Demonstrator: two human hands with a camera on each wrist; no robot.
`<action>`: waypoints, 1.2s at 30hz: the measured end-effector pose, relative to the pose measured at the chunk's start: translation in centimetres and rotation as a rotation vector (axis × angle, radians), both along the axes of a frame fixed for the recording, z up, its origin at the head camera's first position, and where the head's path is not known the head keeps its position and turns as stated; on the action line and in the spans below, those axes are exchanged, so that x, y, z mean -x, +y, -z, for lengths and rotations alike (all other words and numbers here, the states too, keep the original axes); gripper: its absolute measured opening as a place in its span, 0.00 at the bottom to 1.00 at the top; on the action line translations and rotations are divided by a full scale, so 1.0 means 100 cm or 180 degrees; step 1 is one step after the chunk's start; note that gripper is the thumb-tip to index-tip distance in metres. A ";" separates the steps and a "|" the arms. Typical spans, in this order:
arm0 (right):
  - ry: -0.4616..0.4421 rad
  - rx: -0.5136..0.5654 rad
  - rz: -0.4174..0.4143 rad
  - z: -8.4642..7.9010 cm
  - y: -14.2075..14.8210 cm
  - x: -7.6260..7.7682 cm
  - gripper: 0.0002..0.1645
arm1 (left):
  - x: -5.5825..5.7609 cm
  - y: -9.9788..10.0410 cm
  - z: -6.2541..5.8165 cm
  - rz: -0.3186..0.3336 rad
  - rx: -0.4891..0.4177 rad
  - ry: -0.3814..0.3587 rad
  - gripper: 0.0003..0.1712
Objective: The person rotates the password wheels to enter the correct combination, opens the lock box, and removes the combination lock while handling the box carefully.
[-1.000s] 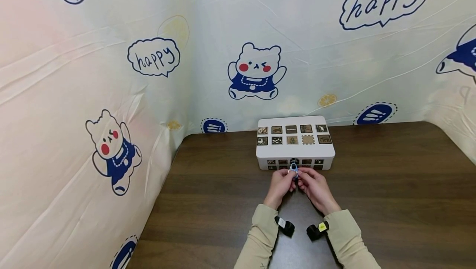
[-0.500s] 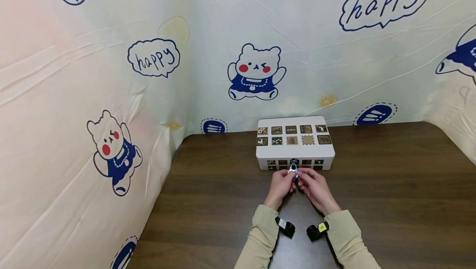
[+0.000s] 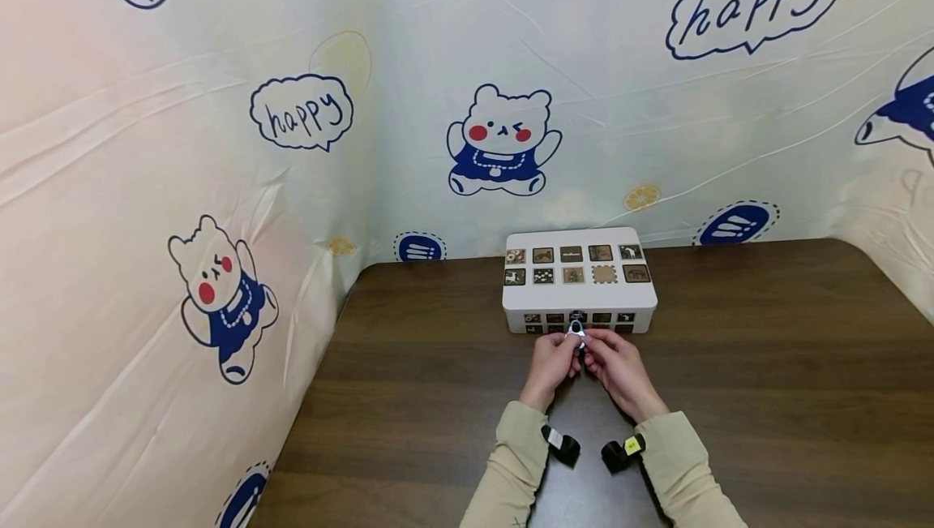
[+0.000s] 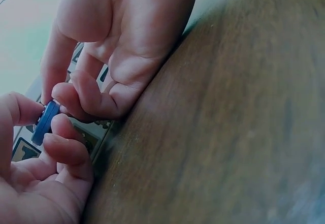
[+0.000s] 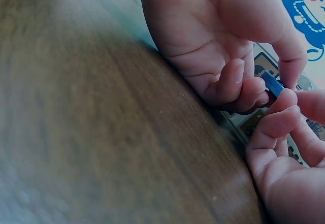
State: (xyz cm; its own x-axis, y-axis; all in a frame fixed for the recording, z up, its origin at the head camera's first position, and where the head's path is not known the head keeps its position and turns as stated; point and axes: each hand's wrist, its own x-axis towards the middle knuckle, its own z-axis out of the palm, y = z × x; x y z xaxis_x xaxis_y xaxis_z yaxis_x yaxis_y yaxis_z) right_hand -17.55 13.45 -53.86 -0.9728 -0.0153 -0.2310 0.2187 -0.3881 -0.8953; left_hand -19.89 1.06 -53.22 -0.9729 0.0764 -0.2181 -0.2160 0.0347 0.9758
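Note:
A small blue padlock (image 3: pixel 576 331) with a loop at its top hangs in front of the white box (image 3: pixel 580 297), at the latch in the middle of its front wall. My left hand (image 3: pixel 549 367) pinches the padlock from the left between thumb and fingers. From the right, my right hand (image 3: pixel 620 370) pinches its other side. In the left wrist view the padlock's narrow blue edge (image 4: pixel 46 122) shows between both sets of fingertips. Fingers partly cover it in the right wrist view, where a blue strip (image 5: pixel 271 83) shows. The remaining fingers of both hands are curled beneath.
The box, printed with rows of small dark pictures, stands at the back edge of the brown wooden table (image 3: pixel 423 398). Behind and to the left hangs a pale cloth (image 3: pixel 409 147) with bear drawings. Black wrist cameras (image 3: pixel 560 445) sit at the sleeves.
The padlock's visible face has gone from blue to pale and shiny, as if tilted slightly. Both hands stay almost in place; the left wrist has shifted a hair to the right. The box has not moved.

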 end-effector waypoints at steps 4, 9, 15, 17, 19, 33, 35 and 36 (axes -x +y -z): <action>-0.0015 0.0042 -0.0020 -0.001 0.000 -0.001 0.09 | 0.000 0.000 -0.001 -0.0017 -0.0003 0.0001 0.10; -0.0015 0.0050 -0.0023 -0.001 0.000 -0.001 0.08 | 0.001 -0.001 -0.001 -0.0031 -0.0094 -0.0022 0.10; -0.0054 0.0052 0.0002 0.000 0.000 0.000 0.06 | 0.004 -0.002 0.000 -0.0117 -0.0288 -0.0140 0.15; -0.0064 0.0051 0.0003 0.000 -0.001 0.000 0.06 | 0.004 -0.003 0.000 -0.0122 -0.0351 -0.0175 0.15; -0.0067 0.0048 0.0008 0.000 -0.001 0.000 0.06 | 0.003 -0.003 0.000 -0.0120 -0.0400 -0.0200 0.16; -0.0082 0.0062 0.0001 -0.001 -0.001 -0.001 0.07 | 0.001 -0.004 -0.002 -0.0034 -0.0333 -0.0170 0.12; -0.0073 0.0071 0.0005 -0.001 -0.001 -0.001 0.07 | 0.001 -0.004 -0.003 0.0002 -0.0286 -0.0136 0.11; -0.0066 0.0071 0.0010 -0.001 -0.001 -0.001 0.07 | 0.001 -0.004 -0.003 0.0019 -0.0268 -0.0117 0.11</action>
State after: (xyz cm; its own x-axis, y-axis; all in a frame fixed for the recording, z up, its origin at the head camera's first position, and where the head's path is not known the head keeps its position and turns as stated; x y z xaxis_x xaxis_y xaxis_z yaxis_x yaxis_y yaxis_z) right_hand -17.46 13.36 -53.76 -0.9679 -0.0176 -0.2509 0.2359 -0.4088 -0.8816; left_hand -19.96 0.65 -52.90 -0.9638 0.1017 -0.2463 -0.2519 -0.0457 0.9667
